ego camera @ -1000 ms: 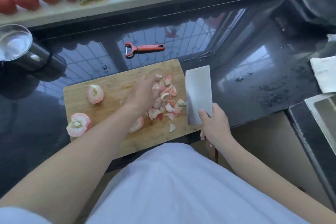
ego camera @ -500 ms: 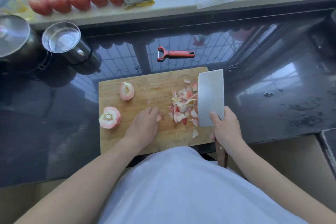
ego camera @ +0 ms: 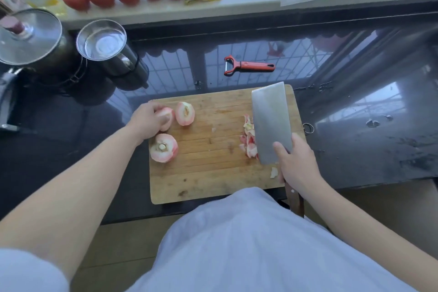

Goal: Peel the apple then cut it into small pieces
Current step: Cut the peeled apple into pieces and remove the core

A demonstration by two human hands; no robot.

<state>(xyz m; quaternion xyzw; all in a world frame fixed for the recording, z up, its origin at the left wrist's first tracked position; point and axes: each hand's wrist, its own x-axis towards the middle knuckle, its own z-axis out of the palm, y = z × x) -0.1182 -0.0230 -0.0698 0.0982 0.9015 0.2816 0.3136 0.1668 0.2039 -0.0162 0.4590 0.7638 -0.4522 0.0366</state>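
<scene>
Left hand (ego camera: 148, 119) grips apple piece (ego camera: 166, 118); right hand (ego camera: 297, 163) grips cleaver (ego camera: 271, 123).

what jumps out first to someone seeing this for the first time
The big cleaver, gripped by the right hand over the right end of the wooden board, with a heap of pink apple pieces beside its blade. At the board's left end, the left hand holds one of three peeled apple chunks.

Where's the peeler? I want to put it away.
The peeler lies on the dark counter just beyond the cutting board's far edge, left of the cleaver's tip, handle pointing right.
</scene>
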